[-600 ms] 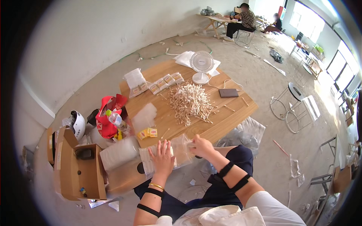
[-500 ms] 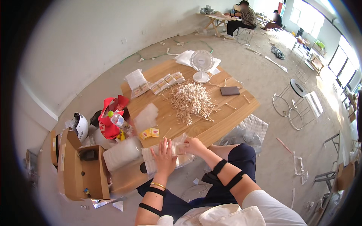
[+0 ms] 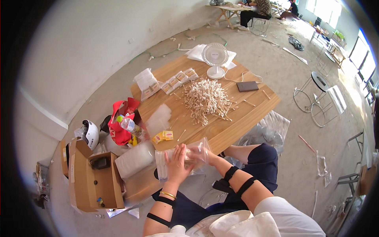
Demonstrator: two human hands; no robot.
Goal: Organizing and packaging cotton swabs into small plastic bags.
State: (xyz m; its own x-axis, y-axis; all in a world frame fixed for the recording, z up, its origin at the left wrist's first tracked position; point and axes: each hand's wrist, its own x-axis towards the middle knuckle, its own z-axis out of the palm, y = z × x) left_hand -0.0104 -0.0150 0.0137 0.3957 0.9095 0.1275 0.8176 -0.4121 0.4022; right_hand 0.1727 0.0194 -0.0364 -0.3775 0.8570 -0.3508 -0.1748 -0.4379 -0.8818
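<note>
Clearly, the largest thing is the wooden worktop [image 3: 244, 112], with the swab pile [image 3: 207, 100] heaped near its middle. Next in size comes the open cardboard box [image 3: 79, 175], well to the left of the pile and nearer the person. The red bag [image 3: 118, 132] is also left of the pile, with the white helmet [image 3: 91, 134] farther out on that side. Just beyond the pile stands the white fan [image 3: 215, 55], upright on its round base.

On the person's side of the pile, slightly to its left, is the clear plastic bag [image 3: 201, 147], with white packs [image 3: 161, 164] at its left. The left hand [image 3: 177, 168] lies over these, palm down, its grip undone and fingers spread. The right hand [image 3: 202, 155] shows blurred through the clear plastic; whether its grip is apart or together cannot be told.

Smaller still, a row of small packs [image 3: 179, 81] sits beyond the pile to the left, and a dark grey slab [image 3: 247, 86] to its right. Yellow packets [image 3: 162, 136] lie left of the pile, nearer the person; beside them is a loose swab [image 3: 181, 135].
</note>
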